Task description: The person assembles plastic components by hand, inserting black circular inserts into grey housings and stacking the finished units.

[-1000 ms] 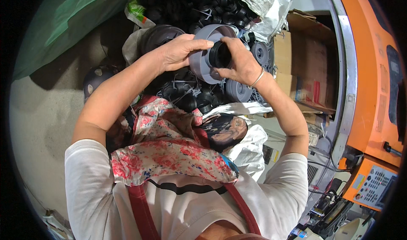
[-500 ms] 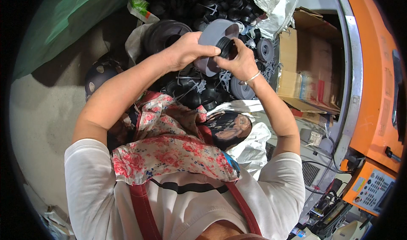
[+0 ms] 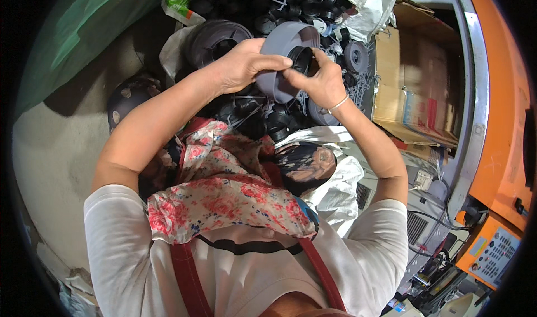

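In front of me, my left hand [image 3: 245,66] grips a wide grey plastic ring [image 3: 274,45] by its near left side, thumb laid across its rim. A smaller ribbed black ring [image 3: 302,58] sits at the grey ring's opening, and the fingers and thumb of my right hand [image 3: 323,86] close round it. How far the black ring goes inside is partly hidden by my fingers. Beneath and beyond both hands lies a heap of black plastic fittings [image 3: 277,121]. A large dark grey flanged ring [image 3: 197,45] rests left of the held parts.
An open cardboard box [image 3: 387,65] stands to the right, beside an orange machine [image 3: 498,110] with a button panel [image 3: 495,252]. White sacking [image 3: 366,9] edges the heap. Pale plastic strips [image 3: 362,90] and a small grey ring [image 3: 356,57] lie near the box. Green sheeting [image 3: 72,48] hangs at left.
The grey ring is tilted slightly differently, and the black ring has shifted a little in my fingers. Both hands keep their grip. The whole view has moved slightly.
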